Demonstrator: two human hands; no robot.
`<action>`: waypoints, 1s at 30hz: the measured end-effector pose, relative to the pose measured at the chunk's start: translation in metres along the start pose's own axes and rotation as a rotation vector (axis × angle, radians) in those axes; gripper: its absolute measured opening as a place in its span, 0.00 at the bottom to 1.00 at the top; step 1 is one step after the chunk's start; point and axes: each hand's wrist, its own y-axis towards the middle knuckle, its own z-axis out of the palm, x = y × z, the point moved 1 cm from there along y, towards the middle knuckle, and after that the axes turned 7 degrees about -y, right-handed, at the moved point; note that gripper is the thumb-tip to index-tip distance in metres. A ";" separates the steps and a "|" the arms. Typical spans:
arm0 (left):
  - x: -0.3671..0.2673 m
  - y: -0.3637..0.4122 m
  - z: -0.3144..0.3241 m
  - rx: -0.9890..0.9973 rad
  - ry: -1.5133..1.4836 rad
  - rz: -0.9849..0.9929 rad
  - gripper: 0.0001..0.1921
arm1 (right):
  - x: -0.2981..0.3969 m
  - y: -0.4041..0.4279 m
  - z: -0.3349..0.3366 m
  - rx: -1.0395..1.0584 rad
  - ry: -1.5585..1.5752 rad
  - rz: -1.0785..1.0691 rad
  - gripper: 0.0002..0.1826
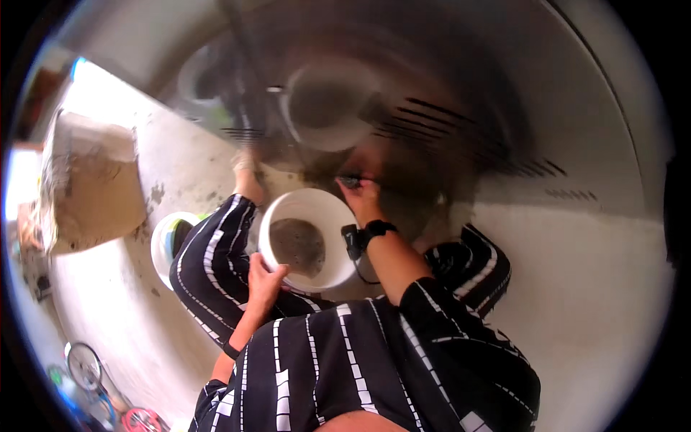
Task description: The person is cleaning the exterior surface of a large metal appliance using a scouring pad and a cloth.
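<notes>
A white plastic bucket [345, 216] holding murky grey-brown water [297, 247] stands between my legs. My left hand [265, 283] pinches its near-left rim between thumb and fingers. Just beyond the bucket's far-right side, my right hand [366, 197] grips a small dark scrubbing pad [351, 181]. The pad is at the lower part of a glossy, slotted panel [334, 32]; whether it touches is hard to tell. The bucket and my hand are mirrored in that surface. A black strapped device [353, 242] with a cable sits at my right wrist.
My bare foot [247, 181] is on the stained floor [186, 156], left of the bucket. A second white pail [162, 251] stands behind my left leg. Farther left are a large cardboard box [100, 200] and, lower down, a bicycle [83, 366] and a pink wheel [141, 419].
</notes>
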 end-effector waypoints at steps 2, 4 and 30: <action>-0.001 -0.009 -0.004 -0.032 0.007 -0.012 0.19 | 0.015 -0.002 -0.014 -0.055 0.006 -0.060 0.19; -0.021 -0.009 0.029 0.060 -0.010 0.005 0.20 | 0.110 0.032 -0.091 0.055 -0.717 -0.657 0.16; -0.023 -0.011 0.013 -0.145 -0.293 -0.149 0.20 | 0.008 -0.004 0.027 -0.089 0.172 -0.006 0.17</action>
